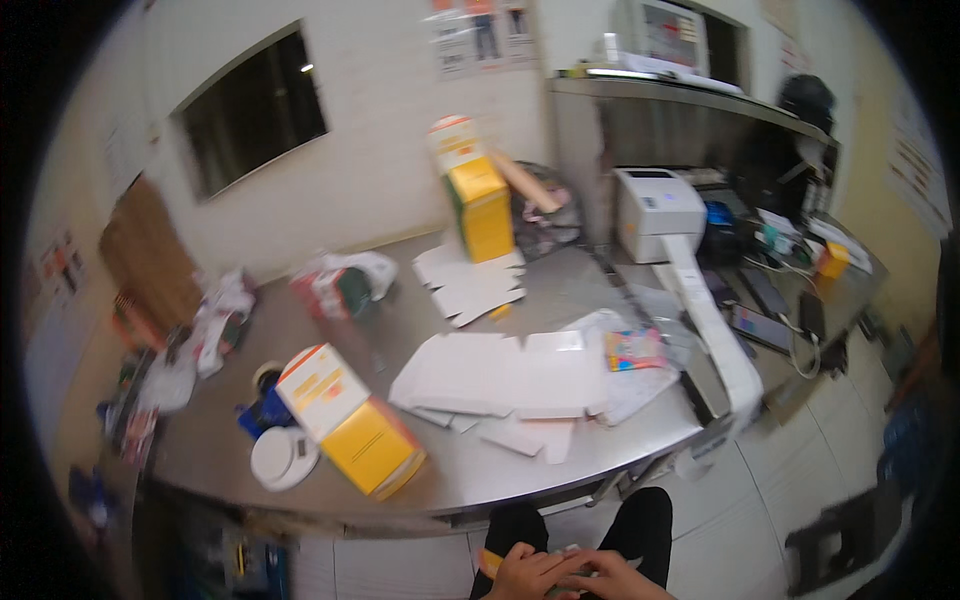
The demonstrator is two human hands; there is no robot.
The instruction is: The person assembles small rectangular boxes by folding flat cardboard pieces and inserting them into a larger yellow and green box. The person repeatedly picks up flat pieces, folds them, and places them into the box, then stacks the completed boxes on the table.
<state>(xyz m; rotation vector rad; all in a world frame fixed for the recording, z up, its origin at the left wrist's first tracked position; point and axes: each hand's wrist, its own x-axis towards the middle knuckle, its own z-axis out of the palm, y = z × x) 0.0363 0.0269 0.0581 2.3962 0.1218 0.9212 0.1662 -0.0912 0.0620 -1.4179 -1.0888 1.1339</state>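
My left hand (525, 574) and my right hand (610, 576) come together low in the picture, over my lap. Both are closed around a small thing, mostly covered by the fingers. Only a yellow-orange edge (490, 563) shows beside the left hand, and bits of white and green peek out between the hands; its kind I cannot make out. On the steel table in front, a yellow and white carton (365, 440) stands at the near left, its tall white flap raised. Flat white cardboard blanks (480, 375) lie in a pile beyond my hands.
A second yellow carton (484, 210) stands by the wall. The steel table (235, 400) also bears a white scale (283, 458), a plastic-wrapped bundle (340, 287) and a colourful packet (635, 350). At the right, a white label printer (658, 205) trails a long paper strip (715, 330) past a phone (762, 326).
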